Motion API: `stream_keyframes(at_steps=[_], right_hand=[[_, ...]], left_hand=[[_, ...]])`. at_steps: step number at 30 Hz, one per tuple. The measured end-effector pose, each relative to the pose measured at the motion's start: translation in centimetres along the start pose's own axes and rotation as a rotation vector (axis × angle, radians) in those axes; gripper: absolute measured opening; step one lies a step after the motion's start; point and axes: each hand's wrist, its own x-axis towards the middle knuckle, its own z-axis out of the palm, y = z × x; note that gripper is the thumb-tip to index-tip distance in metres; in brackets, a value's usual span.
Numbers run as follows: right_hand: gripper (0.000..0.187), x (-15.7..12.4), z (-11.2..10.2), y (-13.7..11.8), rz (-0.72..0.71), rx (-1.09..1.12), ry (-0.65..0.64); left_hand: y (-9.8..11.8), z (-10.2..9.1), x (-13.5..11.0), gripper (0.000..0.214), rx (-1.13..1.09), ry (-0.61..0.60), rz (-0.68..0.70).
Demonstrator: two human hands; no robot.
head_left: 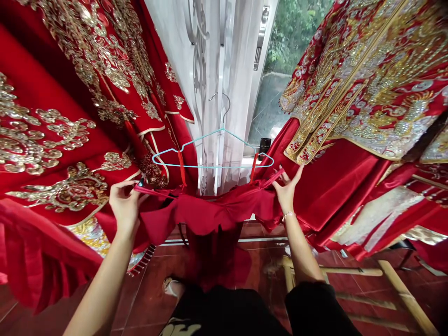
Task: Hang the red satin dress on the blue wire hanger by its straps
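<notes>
A plain red dress [206,214] hangs by thin red straps from a light blue hanger [213,166] with a metal hook. My left hand [124,203] pinches the left end of the dress's top edge, fingers closed on the cloth. At the other end, my right hand [287,186] grips the top edge between thumb and fingers, some fingers raised. Between both hands the neckline is drawn out sideways, its ruffled fold drooping in front. The lower part of the dress falls toward the floor in shadow.
Red gowns with gold embroidery [70,182] crowd the left. On the right hangs a beaded red and gold jacket [378,93] over red satin. A phone [265,147] stands by the glass door. Lower right is a bamboo frame [402,294] on the tiled floor [150,289].
</notes>
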Motion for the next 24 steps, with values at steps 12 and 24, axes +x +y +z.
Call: stream_keyframes(at_steps=[12,24], right_hand=[[0.136,8.3,0.5,-4.7,-0.09,0.053,-0.518],[0.066,10.9,0.0,-7.1,-0.064,-0.254,-0.845]], left_hand=[[2.5,3.2,3.8,0.058,-0.042,-0.36,0.041],[2.8,3.3,6.9,0.044,0.064,-0.472,0.114]])
